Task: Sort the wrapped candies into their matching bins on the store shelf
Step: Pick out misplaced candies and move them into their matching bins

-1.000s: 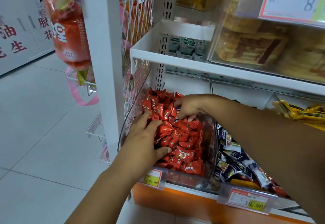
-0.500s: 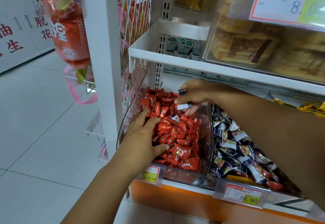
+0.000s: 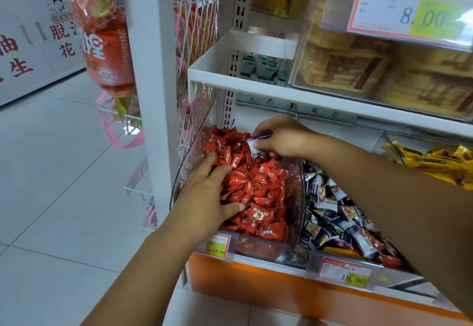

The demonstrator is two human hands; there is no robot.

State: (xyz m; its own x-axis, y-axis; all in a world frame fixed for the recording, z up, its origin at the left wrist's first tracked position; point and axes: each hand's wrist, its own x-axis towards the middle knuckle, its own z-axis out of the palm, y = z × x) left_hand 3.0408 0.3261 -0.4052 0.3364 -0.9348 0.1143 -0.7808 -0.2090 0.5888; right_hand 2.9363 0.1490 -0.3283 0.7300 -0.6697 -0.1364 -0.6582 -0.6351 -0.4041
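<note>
Head view, looking down at the bottom store shelf (image 3: 256,87). Got the left hand (image 3: 204,197) spread flat on the pile of red candies (image 3: 256,192) in the clear bin (image 3: 194,141), fingers straight, thumb out to the side, gripping nothing. Pinching a purple-and-white candy (image 3: 258,140) with the curled fingers of the right hand (image 3: 281,137), up at the back of that same bin, just above the red pile. Can't tell if that's one piece or two, too blurry. Next door on the right, past the clear divider (image 3: 297,192): dark blue and white candies (image 3: 337,213) in their own bin, then yellow wrappers (image 3: 435,161) further along. Yellow price tags on the front edge, 24.90 (image 3: 217,247) under the reds and 19.90 (image 3: 345,273) under the dark ones. Off to the left, hanging by the white post: an orange bag (image 3: 105,43).
</note>
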